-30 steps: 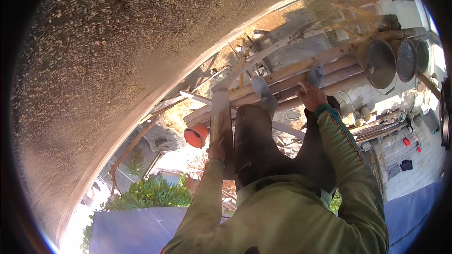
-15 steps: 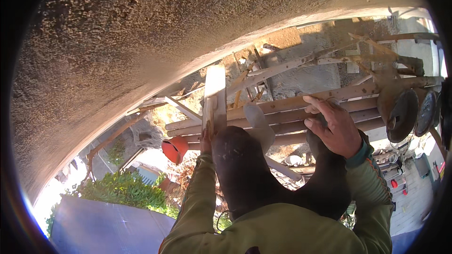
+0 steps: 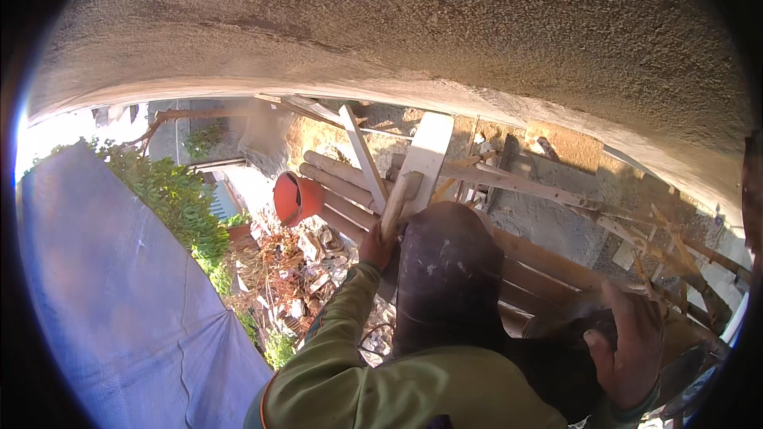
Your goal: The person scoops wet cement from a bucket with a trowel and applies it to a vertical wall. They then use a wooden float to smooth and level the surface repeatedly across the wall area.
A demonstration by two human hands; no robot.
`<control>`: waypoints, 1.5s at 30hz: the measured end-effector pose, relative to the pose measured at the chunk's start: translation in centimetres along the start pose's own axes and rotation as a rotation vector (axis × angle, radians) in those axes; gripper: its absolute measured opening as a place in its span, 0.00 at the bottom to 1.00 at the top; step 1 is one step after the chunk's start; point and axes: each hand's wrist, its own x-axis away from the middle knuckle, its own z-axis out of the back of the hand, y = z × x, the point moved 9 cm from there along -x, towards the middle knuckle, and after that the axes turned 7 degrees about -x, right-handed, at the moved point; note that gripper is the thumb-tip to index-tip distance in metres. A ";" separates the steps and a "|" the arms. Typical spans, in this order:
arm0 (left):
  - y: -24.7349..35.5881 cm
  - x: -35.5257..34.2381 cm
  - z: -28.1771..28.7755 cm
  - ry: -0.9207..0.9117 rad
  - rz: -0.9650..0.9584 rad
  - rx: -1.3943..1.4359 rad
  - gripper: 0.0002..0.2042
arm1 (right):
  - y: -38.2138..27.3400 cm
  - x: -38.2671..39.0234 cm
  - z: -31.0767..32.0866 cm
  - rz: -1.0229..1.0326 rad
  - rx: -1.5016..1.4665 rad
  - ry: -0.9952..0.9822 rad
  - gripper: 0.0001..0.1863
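My left hand (image 3: 377,248) is closed round the handle of a wooden float (image 3: 430,147), a long pale board with a rough wooden grip. The board points up toward the wall, beside my bent knee in dark trousers. To the lower right, my right hand (image 3: 629,345) is raised with its fingers stretched and the thumb apart. It holds nothing, and dark round shapes beneath it are partly hidden. Close above stands the rough plastered wall (image 3: 397,24), which neither hand touches.
Round scaffold poles (image 3: 350,183) run under my legs. An orange-red bucket (image 3: 300,200) is at their left end. Thinner wooden poles (image 3: 548,189) cross at the right. Far below left are a blue tarp (image 3: 127,294), green leaves (image 3: 171,210) and rubble (image 3: 306,270).
The view has swung left, bringing more of the tarp and bucket in. My right hand has moved down and right, away from the poles. The left hand keeps its grip on the float.
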 end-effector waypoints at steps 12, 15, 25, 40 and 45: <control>-19.1 4.8 -4.4 0.246 0.415 0.047 0.35 | -0.3 -4.7 -3.4 0.039 0.113 -0.100 0.30; -22.0 3.4 -10.3 0.000 0.596 -0.014 0.41 | -0.9 -4.6 -3.0 0.096 0.164 -0.032 0.30; -21.1 1.2 -12.3 -0.363 0.600 -0.019 0.53 | -1.1 -4.2 -2.8 0.135 0.064 -0.005 0.29; 11.9 -13.4 16.9 0.639 -0.393 0.160 0.40 | -0.7 -3.6 -3.3 0.259 0.216 -0.085 0.29; 29.6 -8.1 36.3 1.083 -0.651 0.301 0.39 | -0.1 -1.0 -0.9 0.140 0.108 0.100 0.29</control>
